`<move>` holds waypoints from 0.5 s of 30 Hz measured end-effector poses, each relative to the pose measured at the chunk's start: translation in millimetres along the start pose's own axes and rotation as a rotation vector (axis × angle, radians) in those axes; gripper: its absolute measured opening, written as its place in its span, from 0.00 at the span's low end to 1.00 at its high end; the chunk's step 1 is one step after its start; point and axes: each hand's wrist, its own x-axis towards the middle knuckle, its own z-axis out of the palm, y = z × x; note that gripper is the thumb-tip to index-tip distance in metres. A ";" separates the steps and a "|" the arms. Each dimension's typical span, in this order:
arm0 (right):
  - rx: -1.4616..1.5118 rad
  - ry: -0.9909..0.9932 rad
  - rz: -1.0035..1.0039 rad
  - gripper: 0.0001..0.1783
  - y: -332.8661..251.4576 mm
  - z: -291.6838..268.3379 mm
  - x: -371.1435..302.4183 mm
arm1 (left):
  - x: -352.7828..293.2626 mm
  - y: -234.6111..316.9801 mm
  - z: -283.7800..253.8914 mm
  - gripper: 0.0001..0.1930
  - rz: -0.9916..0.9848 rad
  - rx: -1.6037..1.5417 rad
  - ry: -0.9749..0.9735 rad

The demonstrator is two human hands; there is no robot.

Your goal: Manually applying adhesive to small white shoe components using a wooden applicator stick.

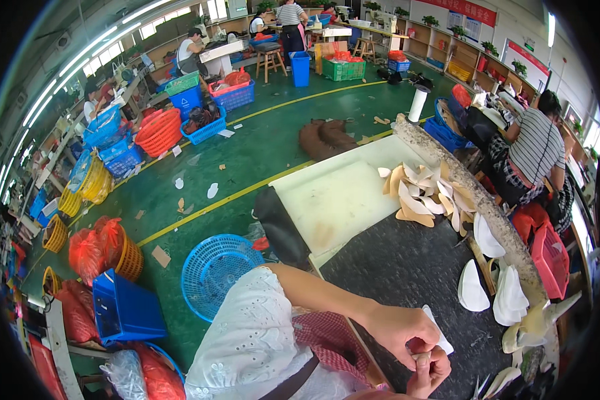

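Over the black textured mat [387, 267] both hands meet, fingertips together. My left hand [401, 330], its arm coming from a white eyelet sleeve, is closed with its fingers curled. My right hand [431, 373] rises from the lower edge in a pinch against the left fingertips. Something small and pale shows between them, too hidden to name. A white flat cut-out piece [440, 331] sticks out beyond my left hand; whether it is held or lies on the mat I cannot tell. To the right lie a rounded white piece [473, 288] and a stack of white pieces [511, 300].
Tan and white cut-outs [420, 193] are heaped at the bench's far end, beside a pale board [333, 213]. A pale yellow spouted container [540, 325] stands right. A blue basket [213, 273] sits on the floor at left. A person in stripes [537, 157] works beyond the bench.
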 end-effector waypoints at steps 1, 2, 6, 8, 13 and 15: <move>-0.072 -0.049 0.089 0.08 2.0 -5.7 -3.4 | -1.3 2.2 0.0 0.15 -0.092 -0.041 -0.017; -0.145 -0.097 0.180 0.07 5.3 -15.1 -9.3 | -2.6 4.2 0.0 0.15 -0.183 -0.083 -0.036; -0.166 -0.032 -0.054 0.11 19.0 -5.3 -6.5 | -7.0 -1.6 -9.0 0.11 -0.320 -0.263 -0.148; -0.111 0.024 -0.049 0.19 14.8 5.8 -2.6 | -6.7 -13.8 -23.3 0.11 -0.253 -0.272 -0.268; 0.277 0.207 0.141 0.13 10.6 16.4 12.2 | -33.9 -37.7 -9.3 0.12 -0.385 -1.021 0.539; 0.766 0.208 0.212 0.13 27.0 12.3 5.7 | -29.5 -27.1 -4.6 0.15 -0.367 -1.394 0.591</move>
